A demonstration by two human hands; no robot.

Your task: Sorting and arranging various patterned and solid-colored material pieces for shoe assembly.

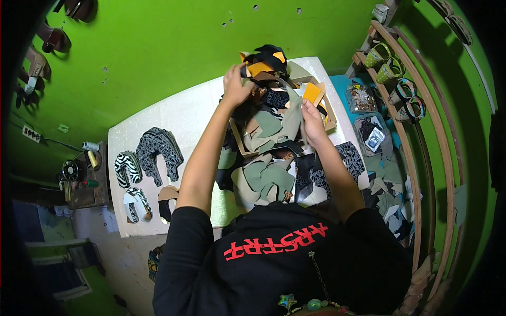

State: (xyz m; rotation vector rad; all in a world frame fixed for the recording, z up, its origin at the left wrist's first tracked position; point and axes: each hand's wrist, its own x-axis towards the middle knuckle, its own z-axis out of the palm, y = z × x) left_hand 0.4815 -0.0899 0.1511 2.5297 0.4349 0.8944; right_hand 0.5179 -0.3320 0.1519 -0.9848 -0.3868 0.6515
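My right hand (314,124) is closed on a grey-green scrap of material (291,117), which hangs over a shallow box (331,117) filled with offcuts. Beyond the box's left side, my left hand (237,84) has its fingers curled at a heap of orange, black and brown scraps (259,68); its fingertips are partly hidden among them. A bright orange piece (312,93) sticks up at the box's right side. Below the box, more grey-green cut pieces (268,179) lie in a pile on the white table (205,97). Black patterned pieces (348,160) lie under my right forearm.
Curved black patterned pieces (158,150) and zebra-striped pieces (128,168) lie at the table's left. A wooden rack (408,97) with sandals (390,69) stands on the right, beside clear tubs (361,98). A small machine (71,169) stands far left. A green wall (174,42) rises behind.
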